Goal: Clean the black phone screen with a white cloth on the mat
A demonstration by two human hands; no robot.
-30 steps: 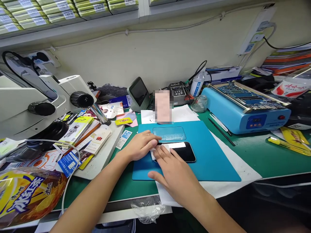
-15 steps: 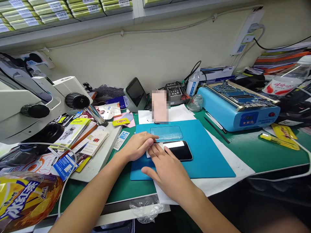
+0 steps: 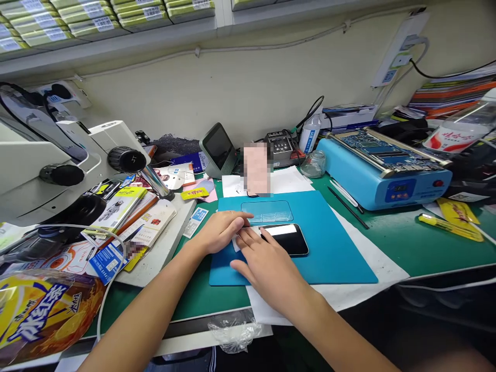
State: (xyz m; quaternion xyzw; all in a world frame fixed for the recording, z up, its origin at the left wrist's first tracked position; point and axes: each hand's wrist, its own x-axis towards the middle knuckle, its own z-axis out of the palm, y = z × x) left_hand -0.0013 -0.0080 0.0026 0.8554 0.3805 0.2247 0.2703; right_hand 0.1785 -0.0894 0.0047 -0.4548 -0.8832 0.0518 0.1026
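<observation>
A phone (image 3: 296,243) with a black, glossy screen lies face up on the blue mat (image 3: 329,266). My right hand (image 3: 267,263) rests over its left end, fingers stretched out, with a bit of white material (image 3: 235,243) showing beside the fingertips. At the phone's upper left corner is my left hand (image 3: 225,227), fingers partly bent and close to the right fingertips; what they hold, if anything, is hidden. Just behind the phone lies a clear rectangular sheet (image 3: 267,211) with rounded corners.
A blue machine (image 3: 387,175) carrying circuit boards stands at the right. Left are a microscope (image 3: 96,155), booklets (image 3: 151,227) and a drink bottle (image 3: 50,315). A dark tool (image 3: 347,206) lies right of the mat, near a glass jar (image 3: 313,164).
The view has shifted slightly. My right fingers have moved a little over the phone's left end; my left hand stays almost in place.
</observation>
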